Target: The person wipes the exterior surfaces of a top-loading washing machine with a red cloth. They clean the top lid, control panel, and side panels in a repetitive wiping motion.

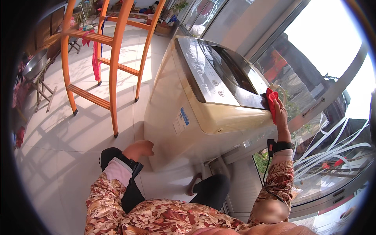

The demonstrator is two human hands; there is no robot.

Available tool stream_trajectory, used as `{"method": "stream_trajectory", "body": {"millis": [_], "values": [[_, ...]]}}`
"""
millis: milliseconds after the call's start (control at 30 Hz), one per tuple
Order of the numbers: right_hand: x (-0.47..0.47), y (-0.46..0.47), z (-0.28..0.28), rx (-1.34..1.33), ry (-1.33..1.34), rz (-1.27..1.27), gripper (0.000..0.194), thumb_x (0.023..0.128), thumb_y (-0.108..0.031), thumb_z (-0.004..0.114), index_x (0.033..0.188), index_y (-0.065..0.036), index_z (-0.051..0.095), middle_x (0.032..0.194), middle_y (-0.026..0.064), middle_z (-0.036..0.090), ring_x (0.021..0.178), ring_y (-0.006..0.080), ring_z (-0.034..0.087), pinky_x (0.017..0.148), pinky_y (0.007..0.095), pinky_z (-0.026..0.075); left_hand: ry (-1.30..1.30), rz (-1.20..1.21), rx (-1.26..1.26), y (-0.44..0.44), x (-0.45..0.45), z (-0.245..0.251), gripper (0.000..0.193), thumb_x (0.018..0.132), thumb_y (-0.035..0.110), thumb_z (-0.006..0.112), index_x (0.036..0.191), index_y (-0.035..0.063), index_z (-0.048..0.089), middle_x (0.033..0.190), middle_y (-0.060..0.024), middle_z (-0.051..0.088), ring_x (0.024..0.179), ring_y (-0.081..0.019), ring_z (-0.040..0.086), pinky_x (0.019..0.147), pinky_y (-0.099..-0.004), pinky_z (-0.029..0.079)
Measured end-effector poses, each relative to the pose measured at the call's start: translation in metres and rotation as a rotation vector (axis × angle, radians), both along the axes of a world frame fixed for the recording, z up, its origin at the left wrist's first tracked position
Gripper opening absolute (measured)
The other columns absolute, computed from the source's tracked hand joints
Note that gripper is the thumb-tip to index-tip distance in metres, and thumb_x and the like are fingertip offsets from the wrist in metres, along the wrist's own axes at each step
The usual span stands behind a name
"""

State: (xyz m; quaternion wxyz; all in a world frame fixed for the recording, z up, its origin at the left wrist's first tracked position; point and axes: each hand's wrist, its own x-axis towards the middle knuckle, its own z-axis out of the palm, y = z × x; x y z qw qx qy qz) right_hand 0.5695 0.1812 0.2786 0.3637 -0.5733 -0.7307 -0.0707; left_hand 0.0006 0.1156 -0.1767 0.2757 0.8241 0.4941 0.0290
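Note:
A top-loading washing machine (232, 117) stands in front of me, cream-coloured, with a silvery control panel (202, 69) and a dark-windowed lid (229, 64). My right hand (281, 113) grips a folded red cloth (272, 102) and presses it to the right corner of the machine's top. My left hand (139, 149) hangs low beside the machine's lower body, above my knee. Its fingers look bent and their tips are hidden; I see nothing held in it. A blue-and-white label (182, 119) is stuck on the cabinet.
An orange stepladder (114, 67) stands on the tiled floor (88, 129) to the left, with red fabric strips (96, 63) hanging from it. Further left, a metal basin (35, 64) rests on a folding stand (44, 88). A glazed window frame (320, 102) runs along the right.

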Motion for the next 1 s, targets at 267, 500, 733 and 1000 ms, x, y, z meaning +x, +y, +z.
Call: {"method": "stream_trajectory", "body": {"millis": [267,500,733,1000], "values": [[-0.217,-0.105,-0.013,0.163,-0.332,0.384,0.057,0.1,-0.039,0.072,0.141,0.001,0.069,0.153,0.0208,0.066,0.145,0.0416,0.059,0.123,0.0509,0.043,0.091,-0.024,-0.027,0.002,-0.009,0.002,0.044,0.09,0.037,0.076,0.112,-0.0002,0.08,0.117,-0.0248,0.078,0.113,-0.0439,0.074,0.097,-0.0535,0.059],[-0.311,-0.124,-0.012,0.11,-0.437,0.386,0.061,0.091,-0.043,0.081,0.135,-0.002,0.073,0.149,0.0178,0.068,0.143,0.041,0.06,0.118,0.0525,0.048,-0.021,0.093,-0.024,-0.008,-0.028,-0.004,0.044,0.089,0.034,0.078,0.113,-0.0026,0.079,0.119,-0.0254,0.077,0.116,-0.0444,0.073,0.099,-0.0517,0.058],[-0.337,-0.145,-0.047,0.265,-0.483,0.305,0.052,0.081,-0.033,0.086,0.127,-0.01,0.078,0.154,0.013,0.064,0.146,0.0378,0.057,0.12,0.0558,0.046,0.155,0.027,-0.162,-0.013,-0.021,0.043,0.052,0.093,0.041,0.073,0.124,-0.0011,0.078,0.129,-0.0242,0.076,0.122,-0.0433,0.071,0.104,-0.0512,0.056],[-0.332,-0.162,-0.1,0.417,-0.48,0.312,0.04,0.078,-0.023,0.086,0.116,-0.015,0.079,0.152,0.0023,0.064,0.153,0.0309,0.049,0.128,0.0585,0.032,0.105,0.041,-0.115,-0.019,-0.025,0.049,0.047,0.091,0.038,0.075,0.113,-0.0028,0.08,0.117,-0.0264,0.078,0.112,-0.0447,0.074,0.097,-0.0522,0.059]]}}
